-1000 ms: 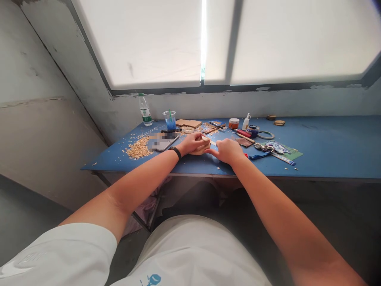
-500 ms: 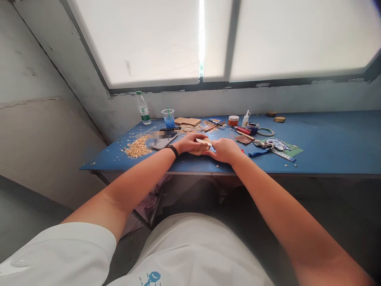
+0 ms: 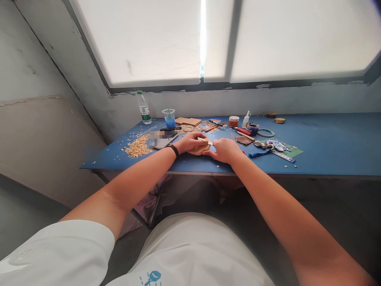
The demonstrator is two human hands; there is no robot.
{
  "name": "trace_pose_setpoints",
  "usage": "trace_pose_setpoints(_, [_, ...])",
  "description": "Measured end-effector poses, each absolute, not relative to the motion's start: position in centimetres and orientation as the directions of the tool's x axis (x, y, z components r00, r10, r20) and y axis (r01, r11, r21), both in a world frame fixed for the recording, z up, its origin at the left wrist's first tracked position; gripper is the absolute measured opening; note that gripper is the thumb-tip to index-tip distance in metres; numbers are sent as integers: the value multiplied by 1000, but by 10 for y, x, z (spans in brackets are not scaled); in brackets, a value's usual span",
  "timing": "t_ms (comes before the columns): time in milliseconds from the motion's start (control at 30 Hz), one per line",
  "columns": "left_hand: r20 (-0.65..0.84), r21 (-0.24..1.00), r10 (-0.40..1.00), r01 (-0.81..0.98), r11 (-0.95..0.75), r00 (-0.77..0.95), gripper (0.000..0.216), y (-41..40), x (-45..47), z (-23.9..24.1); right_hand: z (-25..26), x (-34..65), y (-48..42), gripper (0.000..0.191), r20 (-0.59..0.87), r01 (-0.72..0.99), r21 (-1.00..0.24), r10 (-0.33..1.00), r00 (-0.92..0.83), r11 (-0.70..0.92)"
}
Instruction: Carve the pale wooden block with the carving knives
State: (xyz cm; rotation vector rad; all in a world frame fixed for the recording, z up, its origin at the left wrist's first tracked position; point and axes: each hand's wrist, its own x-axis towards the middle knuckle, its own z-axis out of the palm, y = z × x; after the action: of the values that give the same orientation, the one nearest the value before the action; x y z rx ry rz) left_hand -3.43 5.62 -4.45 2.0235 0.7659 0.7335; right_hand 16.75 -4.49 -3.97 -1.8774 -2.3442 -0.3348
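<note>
My left hand (image 3: 189, 143), with a dark band at the wrist, grips a round, light-brown wooden piece (image 3: 199, 151) near the table's front edge. My right hand (image 3: 226, 151) is closed around a knife whose handle is hidden in the fist. Its pale blade (image 3: 210, 143) points left across the top of the wooden piece, partly covered by my left thumb. Whether the edge is cutting into the wood cannot be made out.
Wood shavings (image 3: 137, 146) lie in a heap on the blue table (image 3: 333, 147), left of a phone (image 3: 164, 141). Behind stand a bottle (image 3: 144, 109), a plastic cup (image 3: 169, 119) and an orange jar (image 3: 233, 121). Keys (image 3: 262, 145) and a ruler (image 3: 284, 156) lie on the right.
The knife blade has shifted slightly and shows less than before, with my left thumb now over part of it. Both hands keep their grips in nearly the same place.
</note>
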Motion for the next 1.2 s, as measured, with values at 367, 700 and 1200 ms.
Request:
trace_pose_setpoints(367, [227, 832, 705, 243, -499, 672, 63, 54, -34, -41, -39, 168, -46, 78, 235, 974, 109, 947, -220, 199])
trace_pose_setpoints(700, [125, 894, 665, 208, -398, 737, 78, 55, -41, -38, -41, 170, -47, 72, 244, 949, 97, 917, -315, 300])
trace_pose_setpoints(1200, [269, 927, 707, 23, -373, 654, 67, 52, -30, -43, -43, 176, -45, 67, 419, 965, -8, 878, -234, 261])
